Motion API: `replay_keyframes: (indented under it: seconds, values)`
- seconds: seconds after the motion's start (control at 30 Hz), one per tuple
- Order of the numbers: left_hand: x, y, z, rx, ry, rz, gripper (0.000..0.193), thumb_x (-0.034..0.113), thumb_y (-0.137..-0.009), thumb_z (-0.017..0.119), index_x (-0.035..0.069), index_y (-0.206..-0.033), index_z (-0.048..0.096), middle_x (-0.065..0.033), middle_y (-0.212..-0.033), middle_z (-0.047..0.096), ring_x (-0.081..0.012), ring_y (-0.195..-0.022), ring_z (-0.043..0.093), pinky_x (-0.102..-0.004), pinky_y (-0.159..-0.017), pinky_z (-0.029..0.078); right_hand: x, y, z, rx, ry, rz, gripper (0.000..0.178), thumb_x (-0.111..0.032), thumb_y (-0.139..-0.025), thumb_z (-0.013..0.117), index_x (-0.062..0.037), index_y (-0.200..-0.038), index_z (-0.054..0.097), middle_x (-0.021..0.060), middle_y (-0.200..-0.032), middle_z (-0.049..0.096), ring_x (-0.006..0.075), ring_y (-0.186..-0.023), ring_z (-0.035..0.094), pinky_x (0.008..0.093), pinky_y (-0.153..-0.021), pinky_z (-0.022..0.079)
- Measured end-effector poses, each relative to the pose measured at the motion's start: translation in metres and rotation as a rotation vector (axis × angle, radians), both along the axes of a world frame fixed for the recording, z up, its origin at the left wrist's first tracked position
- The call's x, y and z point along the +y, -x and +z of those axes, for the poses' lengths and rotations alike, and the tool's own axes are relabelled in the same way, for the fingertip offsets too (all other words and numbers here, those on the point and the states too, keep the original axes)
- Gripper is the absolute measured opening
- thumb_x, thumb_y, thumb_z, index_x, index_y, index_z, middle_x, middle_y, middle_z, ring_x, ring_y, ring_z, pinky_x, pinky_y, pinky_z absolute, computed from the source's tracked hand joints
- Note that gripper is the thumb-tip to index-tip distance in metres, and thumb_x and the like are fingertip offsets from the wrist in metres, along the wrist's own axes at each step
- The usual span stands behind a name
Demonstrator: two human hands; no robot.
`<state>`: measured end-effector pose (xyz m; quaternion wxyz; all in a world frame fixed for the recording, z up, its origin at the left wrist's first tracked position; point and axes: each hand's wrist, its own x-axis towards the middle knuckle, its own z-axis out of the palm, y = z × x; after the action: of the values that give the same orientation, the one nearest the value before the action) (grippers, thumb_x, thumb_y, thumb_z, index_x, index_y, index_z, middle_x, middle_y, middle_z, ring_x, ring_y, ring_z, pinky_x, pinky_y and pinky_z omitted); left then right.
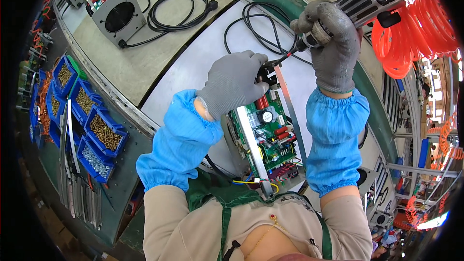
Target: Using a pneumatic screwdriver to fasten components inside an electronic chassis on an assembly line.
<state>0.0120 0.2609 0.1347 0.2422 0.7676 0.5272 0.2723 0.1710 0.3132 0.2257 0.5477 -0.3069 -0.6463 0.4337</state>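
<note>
A green circuit board (pixel 256 121) with red and black components sits in an open metal frame (pixel 251 142) in front of me. My left hand (pixel 234 79), in a grey glove, is closed with thumb and fingertips around a small black part (pixel 265 75) at the frame's far end. In the same kind of glove, my right hand (pixel 336 46) grips a power screwdriver (pixel 303 44) near its nose. The driver's thin bit slants down left to the far end of a metal side strip (pixel 286 92), beside the black part. Whether a screw is on the tip cannot be made out.
Blue bins (pixel 105 131) of screws and small fittings stand at left, beside long metal strips (pixel 67 174). A black cable (pixel 251 17) loops behind the frame. Farther left stands a fan unit (pixel 119 18) with its own coiled cable (pixel 181 12). Red coiled hoses (pixel 411 34) hang at right.
</note>
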Motion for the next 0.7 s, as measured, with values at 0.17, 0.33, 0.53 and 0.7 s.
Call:
replay_keyframes:
  seconds: [0.17, 0.33, 0.53, 0.7]
  values:
    - [-0.004, -0.005, -0.002, 0.052, -0.059, 0.062, 0.043, 0.025, -0.073, 0.070, 0.007, -0.112, 0.063, -0.0106, -0.098, 0.065, -0.0296, -0.091, 0.064, -0.0379, -0.078, 0.052, 0.000, 0.006, 0.000, 0.194, 0.010, 0.033, 0.019, -0.013, -0.077, 0.068, 0.0027, -0.087, 0.064, 0.0090, -0.070, 0.063, 0.0198, -0.062, 0.066, 0.0312, -0.059, 0.054]
    - [-0.012, 0.002, -0.006, -0.007, -0.085, 0.092, 0.041, 0.022, -0.078, 0.068, 0.005, -0.115, 0.061, -0.0113, -0.100, 0.065, -0.0267, -0.093, 0.065, -0.0363, -0.081, 0.051, -0.003, 0.011, -0.002, 0.178, 0.007, 0.030, 0.021, -0.012, -0.076, 0.068, 0.0019, -0.091, 0.064, 0.0103, -0.075, 0.065, 0.0181, -0.064, 0.066, 0.0297, -0.059, 0.053]
    - [-0.062, 0.050, -0.071, -0.940, 0.032, 0.419, 0.040, 0.009, -0.089, 0.056, -0.003, -0.126, 0.050, -0.0122, -0.118, 0.059, -0.0220, -0.107, 0.060, -0.0319, -0.091, 0.050, -0.005, 0.010, 0.004, 0.120, -0.062, 0.019, 0.020, -0.012, -0.076, 0.068, 0.0007, -0.090, 0.063, 0.0104, -0.073, 0.065, 0.0161, -0.060, 0.062, 0.0277, -0.058, 0.050]
    - [-0.163, 0.088, -0.130, -0.474, 0.535, 0.513, 0.026, 0.021, -0.084, 0.063, 0.001, -0.100, 0.066, -0.0096, -0.082, 0.068, -0.0159, -0.080, 0.065, -0.0310, -0.072, 0.051, -0.007, 0.010, 0.007, 0.037, -0.062, -0.035, 0.025, -0.019, -0.083, 0.057, 0.0031, -0.093, 0.060, 0.0064, -0.071, 0.056, 0.0166, -0.065, 0.058, 0.0436, -0.080, 0.054]
